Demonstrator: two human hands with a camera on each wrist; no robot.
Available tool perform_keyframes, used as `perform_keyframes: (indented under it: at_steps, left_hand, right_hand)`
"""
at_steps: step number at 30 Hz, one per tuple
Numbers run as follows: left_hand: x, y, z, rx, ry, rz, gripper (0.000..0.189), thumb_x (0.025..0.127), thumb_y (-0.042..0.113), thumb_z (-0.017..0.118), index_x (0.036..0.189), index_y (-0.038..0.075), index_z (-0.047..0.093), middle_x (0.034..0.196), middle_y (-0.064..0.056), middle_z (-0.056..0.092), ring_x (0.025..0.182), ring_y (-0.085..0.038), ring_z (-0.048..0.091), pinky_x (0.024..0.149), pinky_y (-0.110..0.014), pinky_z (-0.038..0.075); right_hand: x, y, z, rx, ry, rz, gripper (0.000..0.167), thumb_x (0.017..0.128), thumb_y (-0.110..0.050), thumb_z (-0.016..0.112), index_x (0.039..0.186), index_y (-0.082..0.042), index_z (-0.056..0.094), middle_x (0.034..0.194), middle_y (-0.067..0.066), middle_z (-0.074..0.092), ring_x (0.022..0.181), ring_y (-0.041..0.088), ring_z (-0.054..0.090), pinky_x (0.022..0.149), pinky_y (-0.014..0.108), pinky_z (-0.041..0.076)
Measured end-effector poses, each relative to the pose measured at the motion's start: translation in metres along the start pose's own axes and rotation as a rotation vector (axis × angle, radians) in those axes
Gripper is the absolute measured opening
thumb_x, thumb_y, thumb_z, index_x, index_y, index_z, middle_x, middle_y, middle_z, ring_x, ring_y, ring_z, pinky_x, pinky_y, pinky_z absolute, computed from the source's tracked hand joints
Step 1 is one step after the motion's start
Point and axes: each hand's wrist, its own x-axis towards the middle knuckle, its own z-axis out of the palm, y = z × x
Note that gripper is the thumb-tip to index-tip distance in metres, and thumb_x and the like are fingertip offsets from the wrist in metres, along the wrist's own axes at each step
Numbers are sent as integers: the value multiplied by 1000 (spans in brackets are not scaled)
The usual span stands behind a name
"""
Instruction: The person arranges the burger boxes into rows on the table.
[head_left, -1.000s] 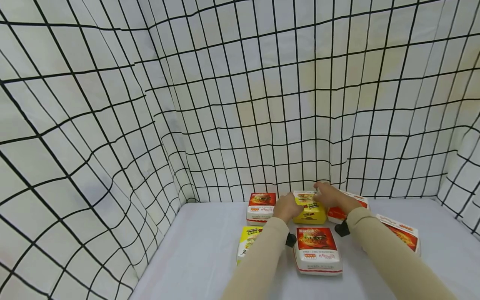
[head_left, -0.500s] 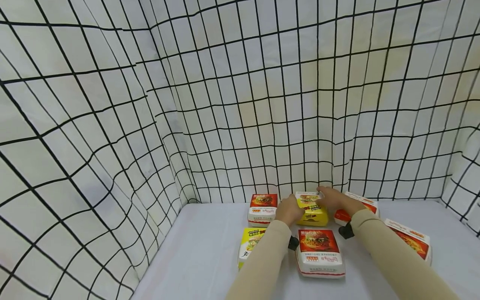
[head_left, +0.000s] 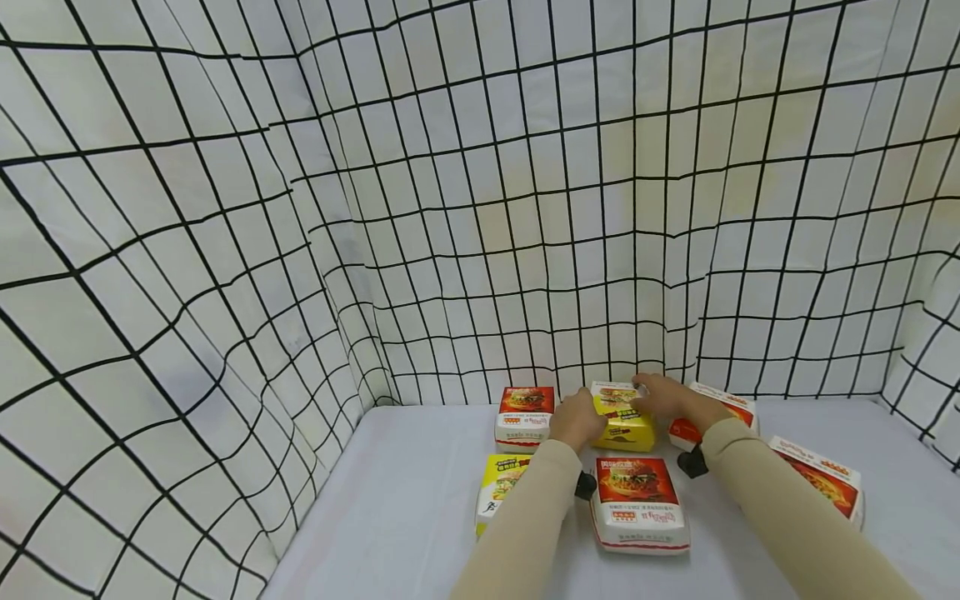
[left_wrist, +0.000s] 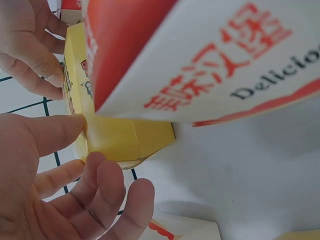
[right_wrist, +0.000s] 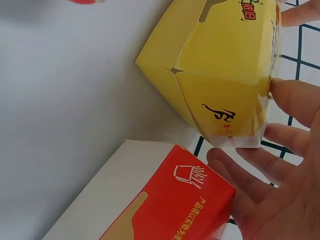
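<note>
- A person's left hand (head_left: 577,419) pinched one side of a boxy yellow cardboard carton (head_left: 626,429).
- The right hand (head_left: 669,397) gripped the other, the carton between their fingers.
- A squat red-and-white cardboard box (head_left: 640,506) lay on the fingers' near side.

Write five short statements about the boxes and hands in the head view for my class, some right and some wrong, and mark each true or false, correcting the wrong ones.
1. The left hand and the right hand both touch the far yellow box. True.
2. All the boxes are piled in one stack. False: they are spread out over the white table.
3. The left sleeve partly hides the nearer yellow box. True.
4. The nearest red-and-white box shows between the two sleeves. True.
5. Yellow boxes outnumber red-and-white ones. False: two are yellow and four are red-and-white.
</note>
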Motion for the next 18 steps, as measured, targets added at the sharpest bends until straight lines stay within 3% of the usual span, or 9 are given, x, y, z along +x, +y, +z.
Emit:
perform_keyframes:
  at_steps: [6, 12, 18]
  left_hand:
    - [2, -2, 2, 9, -2, 22, 48, 93, 28, 73, 135, 9, 60, 114, -11, 73, 88, -22, 66, 81, -42, 56]
    - [2, -6, 1, 3, -5, 20, 39, 95, 26, 70, 130, 9, 63, 113, -9, 73, 91, -22, 67, 82, -44, 56]
    - [5, -9, 4, -47, 9, 19, 33, 94, 24, 69, 121, 7, 65, 105, -9, 73, 83, -21, 63, 78, -44, 54]
  right_hand:
    - [1, 2, 2, -7, 6, 5, 58, 101, -23, 61, 146, 10, 44, 146, 36, 49, 137, 53, 46, 111, 65, 38]
    - [4, 2, 5, -50, 10, 19, 57, 100, -27, 62, 143, 8, 48, 139, 32, 57, 122, 41, 58, 103, 57, 46]
    - [-1, -3, 5, -97, 8, 53, 56, 100, -33, 63, 141, 4, 52, 137, 29, 58, 118, 38, 59, 99, 56, 48]
